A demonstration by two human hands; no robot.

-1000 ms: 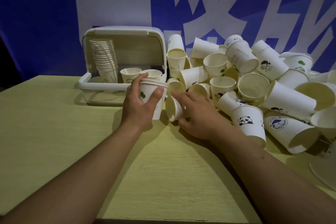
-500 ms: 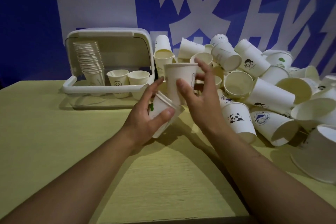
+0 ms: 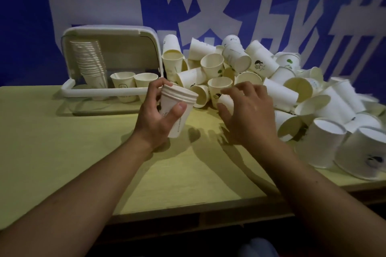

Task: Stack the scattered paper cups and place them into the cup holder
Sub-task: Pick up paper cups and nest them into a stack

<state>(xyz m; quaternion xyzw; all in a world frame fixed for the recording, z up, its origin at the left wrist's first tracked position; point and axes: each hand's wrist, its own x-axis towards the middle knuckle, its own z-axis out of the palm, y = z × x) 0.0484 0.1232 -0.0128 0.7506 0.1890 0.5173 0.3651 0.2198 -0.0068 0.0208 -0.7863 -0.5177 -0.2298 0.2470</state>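
Note:
My left hand (image 3: pixel 155 117) grips a short stack of nested white paper cups (image 3: pixel 177 108), held upright and slightly tilted above the table. My right hand (image 3: pixel 250 110) reaches into the pile of scattered cups (image 3: pixel 277 89). Its thumb and fingers curl round a cup lying on its side, of which only the white base (image 3: pixel 226 100) shows. The white cup holder (image 3: pixel 100 92) stands at the back left with its lid up. It holds a tall stack of cups (image 3: pixel 89 62) and two single cups (image 3: pixel 123 84).
The yellow-green table (image 3: pixel 62 142) has its front edge close to me, and upturned cups (image 3: pixel 325 144) stand near its right edge. A blue banner with white characters (image 3: pixel 25 27) hangs right behind the holder and the pile.
The cup my right hand carried now sits in my left hand's stack. My right hand has moved right and down onto another cup in the pile. The left hand turned the stack upright.

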